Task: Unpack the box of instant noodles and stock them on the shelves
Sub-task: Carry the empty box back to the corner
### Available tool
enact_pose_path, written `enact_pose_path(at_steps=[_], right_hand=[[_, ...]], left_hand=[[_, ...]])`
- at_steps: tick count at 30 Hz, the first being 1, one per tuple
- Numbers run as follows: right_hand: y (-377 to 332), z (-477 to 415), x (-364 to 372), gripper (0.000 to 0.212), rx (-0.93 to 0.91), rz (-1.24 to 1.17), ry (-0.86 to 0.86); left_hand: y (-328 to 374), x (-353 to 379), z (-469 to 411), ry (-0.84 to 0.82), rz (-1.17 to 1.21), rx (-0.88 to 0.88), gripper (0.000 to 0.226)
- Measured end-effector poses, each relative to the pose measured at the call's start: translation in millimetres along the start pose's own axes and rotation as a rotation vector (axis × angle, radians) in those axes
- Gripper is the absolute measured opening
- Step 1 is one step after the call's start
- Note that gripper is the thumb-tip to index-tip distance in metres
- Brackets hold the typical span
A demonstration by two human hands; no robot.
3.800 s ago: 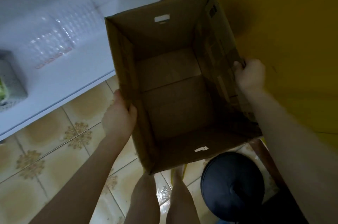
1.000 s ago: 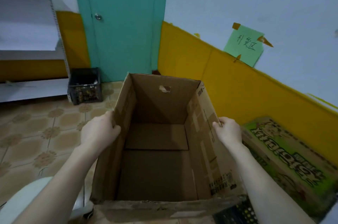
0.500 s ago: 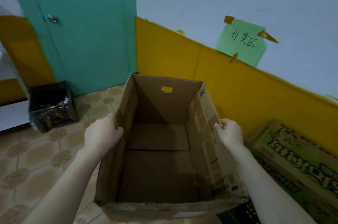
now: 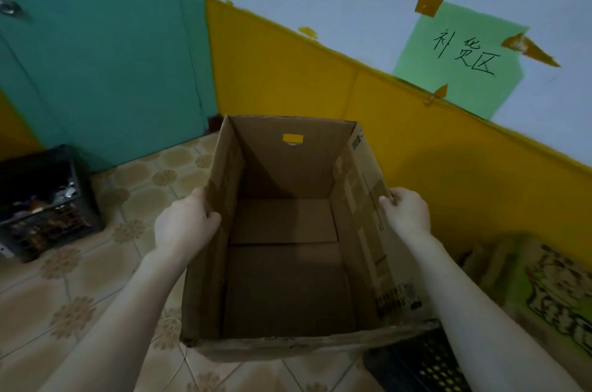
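Note:
An open brown cardboard box (image 4: 285, 282) hangs in front of me above the tiled floor, its inside bare with no noodle packs showing. My left hand (image 4: 182, 225) grips the top edge of its left wall, fingers curled over the rim. My right hand (image 4: 407, 212) clamps the top edge of its right wall. A hand-hole (image 4: 292, 138) shows in the far wall. No shelves are in view.
A green printed carton (image 4: 544, 289) lies on the floor at right against the yellow and pale blue wall. A black crate (image 4: 41, 202) of items stands at left by the teal door (image 4: 102, 48). Another black crate (image 4: 419, 366) sits under the box. A green paper sign (image 4: 461, 55) is taped to the wall.
I have turned right, away from the white shelves, carrying the box. Door and black crate slid left; the sign and wall came nearer. Both hands keep their grip.

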State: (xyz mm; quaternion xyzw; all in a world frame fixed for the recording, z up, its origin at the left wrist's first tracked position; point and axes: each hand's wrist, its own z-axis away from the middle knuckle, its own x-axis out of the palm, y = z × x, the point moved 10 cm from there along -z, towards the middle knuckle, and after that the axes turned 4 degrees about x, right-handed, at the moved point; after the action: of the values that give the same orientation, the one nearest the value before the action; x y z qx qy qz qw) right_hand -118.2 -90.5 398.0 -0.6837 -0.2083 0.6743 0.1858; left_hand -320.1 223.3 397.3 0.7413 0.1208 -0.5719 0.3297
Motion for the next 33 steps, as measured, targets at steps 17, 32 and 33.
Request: enact_pose_path(at_steps=[17, 32, 33], right_hand=[[-18.3, -87.7, 116.5, 0.032, 0.392, -0.083, 0.098], [136.7, -157.9, 188.7, 0.028, 0.635, -0.048, 0.102], [148.8, -166.2, 191.1, 0.029, 0.638, -0.04, 0.094]], left_hand=[[-9.0, 114.9, -230.9, -0.236, -0.067, 0.215, 0.039], [45.5, 329.2, -235.1, -0.637, -0.029, 0.121, 0.037], [52.5, 342.8, -230.6, -0.664, -0.037, 0.119, 0.034]])
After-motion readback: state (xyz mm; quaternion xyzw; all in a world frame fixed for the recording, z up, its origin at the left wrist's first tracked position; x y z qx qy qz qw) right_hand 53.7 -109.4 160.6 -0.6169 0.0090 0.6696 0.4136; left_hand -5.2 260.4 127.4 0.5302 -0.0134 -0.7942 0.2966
